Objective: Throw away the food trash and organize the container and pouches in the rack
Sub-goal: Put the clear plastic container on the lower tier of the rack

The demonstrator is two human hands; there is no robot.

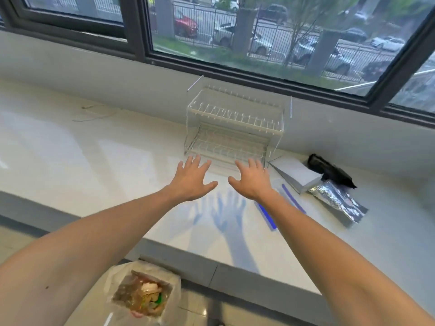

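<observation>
A two-tier wire rack [235, 123] stands on the white counter against the wall under the window, and both tiers hold nothing. My left hand [191, 178] and my right hand [253, 181] hover side by side just in front of the rack's lower tier, palms down, fingers spread, holding nothing. To the right lie a clear zip pouch with blue strips [286, 201], a white box-like container [299, 176], a silver foil pouch [339, 201] and a black pouch [332, 171]. Below the counter edge a trash bin lined with a plastic bag [143, 295] holds food wrappers.
A thin white cable [94, 114] lies on the counter at the far left. The counter [94, 161] has a grey front edge, with tiled floor below. A dark-framed window [259, 43] runs along the wall behind the rack.
</observation>
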